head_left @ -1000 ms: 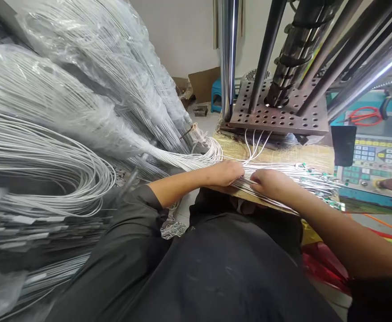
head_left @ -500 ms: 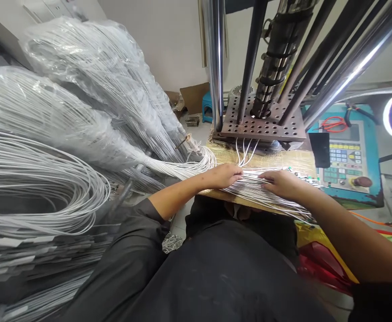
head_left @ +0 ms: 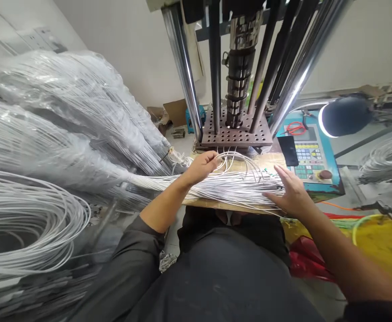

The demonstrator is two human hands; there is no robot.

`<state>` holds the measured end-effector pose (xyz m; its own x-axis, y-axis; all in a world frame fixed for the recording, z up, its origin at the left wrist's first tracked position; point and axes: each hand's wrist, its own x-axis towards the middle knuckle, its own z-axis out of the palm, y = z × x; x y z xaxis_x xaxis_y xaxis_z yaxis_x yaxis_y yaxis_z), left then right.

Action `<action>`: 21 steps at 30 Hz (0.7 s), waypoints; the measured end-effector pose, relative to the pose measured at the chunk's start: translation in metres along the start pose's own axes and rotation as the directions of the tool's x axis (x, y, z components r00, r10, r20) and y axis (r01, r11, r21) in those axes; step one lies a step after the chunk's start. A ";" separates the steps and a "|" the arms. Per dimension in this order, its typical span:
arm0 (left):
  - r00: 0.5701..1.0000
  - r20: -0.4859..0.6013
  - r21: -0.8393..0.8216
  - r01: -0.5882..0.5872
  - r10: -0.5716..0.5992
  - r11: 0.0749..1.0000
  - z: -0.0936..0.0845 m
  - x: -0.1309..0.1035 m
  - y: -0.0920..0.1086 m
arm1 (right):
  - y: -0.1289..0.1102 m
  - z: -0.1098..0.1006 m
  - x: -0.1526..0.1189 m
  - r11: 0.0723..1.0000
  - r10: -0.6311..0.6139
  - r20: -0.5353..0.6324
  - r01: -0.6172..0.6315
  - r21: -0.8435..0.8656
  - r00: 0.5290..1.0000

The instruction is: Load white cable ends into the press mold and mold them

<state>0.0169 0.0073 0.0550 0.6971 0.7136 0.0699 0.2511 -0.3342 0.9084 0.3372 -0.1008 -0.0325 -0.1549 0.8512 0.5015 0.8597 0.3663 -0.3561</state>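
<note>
My left hand [head_left: 204, 166] is closed on a few white cables [head_left: 239, 155], which arch to the right over the bundle. Below them, a thick bundle of white cables [head_left: 229, 190] lies along the wooden bench top [head_left: 272, 159]. At the bundle's right end, my right hand [head_left: 288, 190] is open, thumb and fingers spread, with nothing held. Behind the hands stands a machine with a perforated metal plate [head_left: 209, 135]; several white cables come out from under its front edge.
Plastic-wrapped cable bundles [head_left: 75, 89] and a large cable coil [head_left: 78, 210] fill the left side. On the right are a teal control panel [head_left: 333, 156], a black lamp [head_left: 348, 115], red-handled pliers [head_left: 295, 128] and a yellow bag [head_left: 383, 241].
The view has shifted. My left hand has risen from the bundle with a few cables, now bent in an arch. My right hand has opened its fingers wide at the bundle's right end.
</note>
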 end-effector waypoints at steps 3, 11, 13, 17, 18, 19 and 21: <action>0.998 -0.065 -0.129 -0.007 -0.001 0.992 0.002 -0.002 -0.002 | 0.005 0.000 -0.015 0.999 0.036 -0.047 -0.036 0.008 0.998; 0.997 -0.064 -0.338 0.029 -0.053 0.941 -0.007 -0.024 0.011 | -0.043 -0.012 -0.052 0.581 0.668 -0.212 -0.323 0.747 0.713; 0.999 0.013 -0.253 0.047 -0.046 0.966 -0.002 -0.026 0.019 | -0.054 -0.005 -0.049 0.433 0.675 -0.042 -0.350 0.831 0.736; 0.974 0.217 -0.030 0.069 -0.061 0.997 0.019 -0.023 0.030 | -0.065 0.002 -0.013 0.294 0.516 0.160 -0.349 0.890 0.842; 0.964 0.256 0.013 0.070 -0.071 0.997 0.025 -0.020 0.030 | -0.064 0.001 -0.002 0.295 0.507 0.155 -0.340 0.893 0.848; 0.947 0.308 0.040 0.083 -0.092 0.996 0.032 -0.016 0.030 | -0.063 -0.001 0.009 0.286 0.523 0.145 -0.333 0.898 0.840; 0.893 0.426 0.047 0.139 -0.146 0.989 0.048 -0.007 0.026 | -0.059 -0.006 0.027 0.204 0.606 0.133 -0.315 0.927 0.784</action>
<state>0.0508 -0.0358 0.0580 0.8719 0.4234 -0.2459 0.3769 -0.2598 0.8891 0.2849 -0.1018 0.0066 0.3350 0.9394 0.0723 -0.2268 0.1548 -0.9616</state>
